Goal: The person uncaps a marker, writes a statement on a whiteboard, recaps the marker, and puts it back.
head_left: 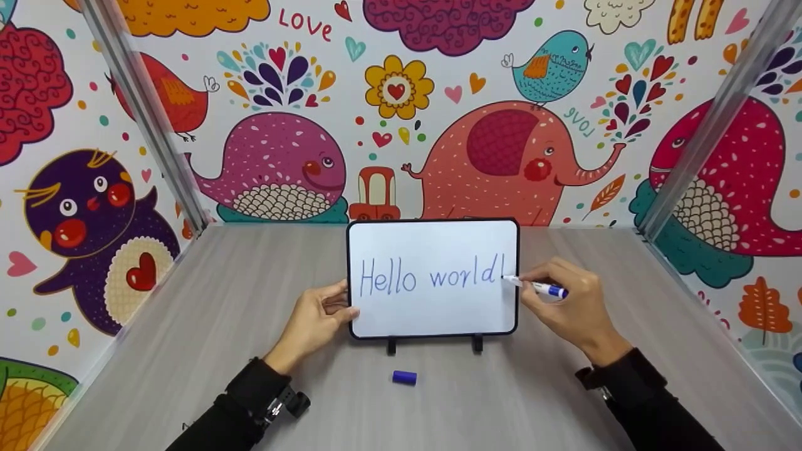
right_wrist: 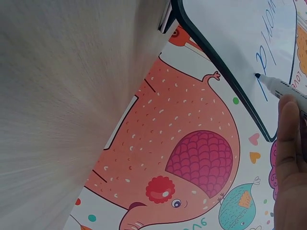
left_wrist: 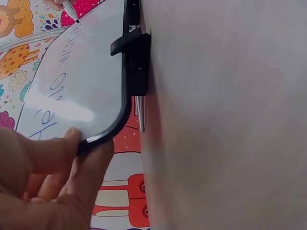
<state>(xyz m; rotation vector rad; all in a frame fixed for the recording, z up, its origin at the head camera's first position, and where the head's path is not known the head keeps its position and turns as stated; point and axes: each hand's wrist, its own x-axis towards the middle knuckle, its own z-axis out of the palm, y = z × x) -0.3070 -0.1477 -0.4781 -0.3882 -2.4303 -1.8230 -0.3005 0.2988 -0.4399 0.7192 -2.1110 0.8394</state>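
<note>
A small whiteboard with a black frame stands tilted back on the table, "Hello world" and a stroke after it written in blue. My left hand grips its left edge, thumb on the front and fingers behind. In my right hand a white marker with a blue end is pinched, its tip right at the stroke near the board's right edge. The right wrist view shows the dark marker tip at that stroke. A blue marker cap lies on the table in front of the board.
Black feet hold up the board's lower edge on the grey table. Behind and at both sides rise walls printed with cartoon animals, with metal posts at the corners.
</note>
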